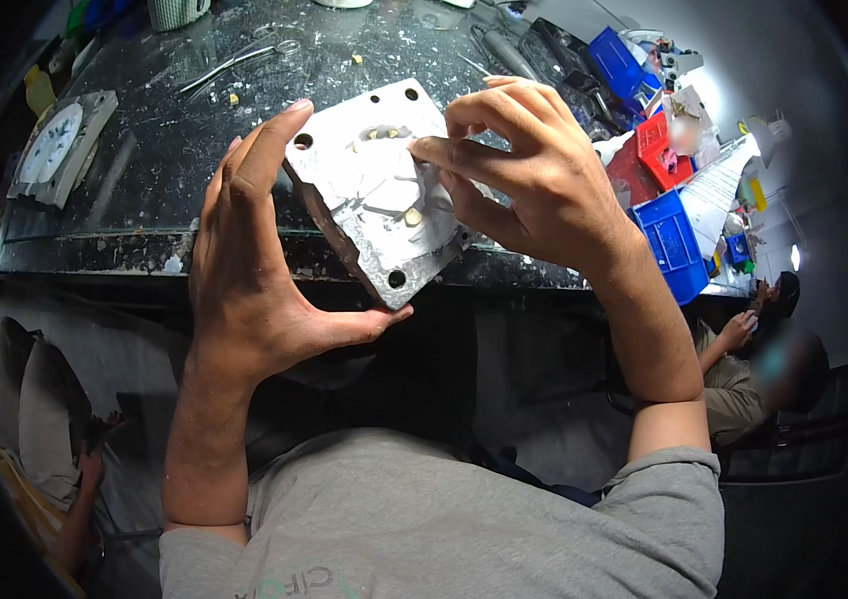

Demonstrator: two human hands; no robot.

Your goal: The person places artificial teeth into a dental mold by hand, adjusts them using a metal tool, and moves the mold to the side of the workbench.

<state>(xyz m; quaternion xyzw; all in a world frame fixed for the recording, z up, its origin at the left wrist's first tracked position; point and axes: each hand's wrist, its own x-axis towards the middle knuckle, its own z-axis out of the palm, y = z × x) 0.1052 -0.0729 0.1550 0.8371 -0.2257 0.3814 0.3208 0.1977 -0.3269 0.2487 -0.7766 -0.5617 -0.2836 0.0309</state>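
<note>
A pale square metal block (pixel 376 205) with a hole near each visible corner stands tilted at the bench's front edge. My left hand (pixel 254 240) is spread wide round its left side, thumb at the near corner, steadying it. Small gold-coloured pieces (pixel 413 217) sit in the white, chalky recesses of its face. Over the upper right of the face, my right hand (pixel 534 170) has thumb and forefinger pinched together close to the surface. Whatever lies between those fingertips is too small or hidden to make out. A thin pointed rod (pixel 474 66) shows just behind the right knuckles.
Scissor-like clamps (pixel 239 62) lie on the dark, stained bench (pixel 144 215). A second metal block with a white disc (pixel 56 140) rests at left. Red (pixel 655 150) and blue bins (pixel 671 245) stand at right with papers. Other people sit at both sides.
</note>
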